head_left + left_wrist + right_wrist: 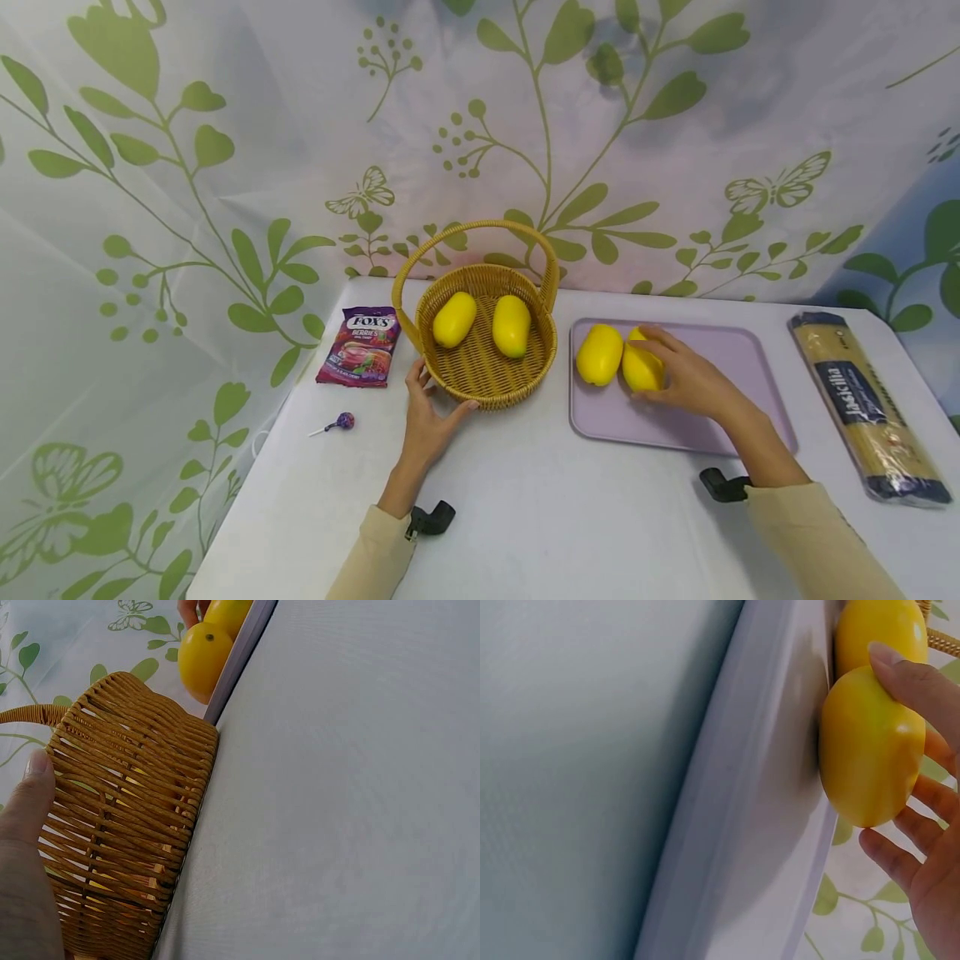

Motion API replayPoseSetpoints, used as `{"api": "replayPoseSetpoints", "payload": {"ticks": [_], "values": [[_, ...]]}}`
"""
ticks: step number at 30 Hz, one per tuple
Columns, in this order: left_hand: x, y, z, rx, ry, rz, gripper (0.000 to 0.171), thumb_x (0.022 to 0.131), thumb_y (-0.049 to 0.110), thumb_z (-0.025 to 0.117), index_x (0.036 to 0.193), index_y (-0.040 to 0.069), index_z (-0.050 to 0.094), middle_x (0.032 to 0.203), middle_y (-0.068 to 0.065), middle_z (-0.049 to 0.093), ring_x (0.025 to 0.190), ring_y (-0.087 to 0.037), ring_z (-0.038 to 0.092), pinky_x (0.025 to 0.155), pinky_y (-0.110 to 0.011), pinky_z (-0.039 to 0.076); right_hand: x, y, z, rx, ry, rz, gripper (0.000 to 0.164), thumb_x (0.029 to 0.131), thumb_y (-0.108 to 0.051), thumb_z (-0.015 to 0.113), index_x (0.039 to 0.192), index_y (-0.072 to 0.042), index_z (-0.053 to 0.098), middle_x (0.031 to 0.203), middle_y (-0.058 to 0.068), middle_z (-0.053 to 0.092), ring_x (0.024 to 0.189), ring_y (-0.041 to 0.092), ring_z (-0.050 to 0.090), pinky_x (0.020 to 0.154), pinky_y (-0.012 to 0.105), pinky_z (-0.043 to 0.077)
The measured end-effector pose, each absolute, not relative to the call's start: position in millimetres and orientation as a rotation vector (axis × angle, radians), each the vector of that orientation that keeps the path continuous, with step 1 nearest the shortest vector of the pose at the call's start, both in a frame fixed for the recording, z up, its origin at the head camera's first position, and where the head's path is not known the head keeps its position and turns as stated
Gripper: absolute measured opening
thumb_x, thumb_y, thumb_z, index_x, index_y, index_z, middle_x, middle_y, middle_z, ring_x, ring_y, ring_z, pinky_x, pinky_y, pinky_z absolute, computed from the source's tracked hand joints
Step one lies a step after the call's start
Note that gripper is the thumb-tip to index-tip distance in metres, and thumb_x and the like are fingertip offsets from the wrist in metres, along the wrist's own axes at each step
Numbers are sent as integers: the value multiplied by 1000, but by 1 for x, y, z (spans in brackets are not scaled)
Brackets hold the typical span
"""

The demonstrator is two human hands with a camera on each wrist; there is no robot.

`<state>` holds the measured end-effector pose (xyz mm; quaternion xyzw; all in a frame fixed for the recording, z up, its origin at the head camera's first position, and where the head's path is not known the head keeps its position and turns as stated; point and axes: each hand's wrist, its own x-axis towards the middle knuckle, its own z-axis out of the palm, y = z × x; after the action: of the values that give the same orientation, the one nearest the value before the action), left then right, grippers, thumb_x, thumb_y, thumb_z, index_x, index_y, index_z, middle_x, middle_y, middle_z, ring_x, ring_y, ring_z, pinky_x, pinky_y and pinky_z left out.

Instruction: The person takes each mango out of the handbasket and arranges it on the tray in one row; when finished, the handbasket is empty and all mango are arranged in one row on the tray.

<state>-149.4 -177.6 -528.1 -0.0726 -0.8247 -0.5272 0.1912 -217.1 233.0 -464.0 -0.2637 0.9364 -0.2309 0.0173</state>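
Note:
A round wicker basket (492, 392) with a tall hoop handle holds two yellow mangoes, one on the left (454, 320) and one on the right (512, 327). My left hand (429, 425) grips the basket's near-left side, its thumb (34, 780) lying up against the woven wall. Right of the basket is a mauve tray (705, 433) with two more mangoes. My right hand (693, 375) holds the right-hand mango (871, 750), thumb on one side and fingers around the other. The other tray mango (599, 355) lies close beside it, at the tray's left end.
A purple candy bag (360, 348) lies left of the basket, with a wrapped lollipop (343, 421) nearer the front. At the far right lies a long pasta packet (862, 400). A leaf-patterned curtain (637, 167) hangs behind the white table (555, 517).

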Motion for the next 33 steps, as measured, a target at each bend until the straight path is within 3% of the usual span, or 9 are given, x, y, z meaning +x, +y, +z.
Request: {"api": "replayPoseSetpoints", "payload": {"ticks": [12, 22, 33], "values": [[-150, -178, -532, -198, -2320, -1463, 103, 72, 31, 80, 145, 7, 11, 147, -16, 28, 131, -32, 36, 94, -48, 39, -218, 233, -463, -888, 2912, -736, 80, 64, -25, 85, 133, -9, 48, 147, 19, 29, 131, 44, 29, 97, 63, 33], [-150, -179, -530, -203, -2327, -1458, 102, 73, 32, 80, 145, 10, 11, 148, -15, 28, 131, -30, 35, 94, -48, 39, -213, 209, -425, -868, 2969, -751, 82, 67, -34, 83, 138, -25, 43, 152, 12, 24, 134, 42, 27, 93, 65, 36], [-150, -179, -529, -217, -2325, -1458, 103, 73, 32, 80, 145, 8, 11, 147, -17, 27, 131, -32, 35, 94, -49, 39, -214, 165, -407, -976, 2933, -770, 82, 71, -41, 79, 141, -31, 38, 151, 10, 25, 131, 37, 34, 90, 59, 43]]}}
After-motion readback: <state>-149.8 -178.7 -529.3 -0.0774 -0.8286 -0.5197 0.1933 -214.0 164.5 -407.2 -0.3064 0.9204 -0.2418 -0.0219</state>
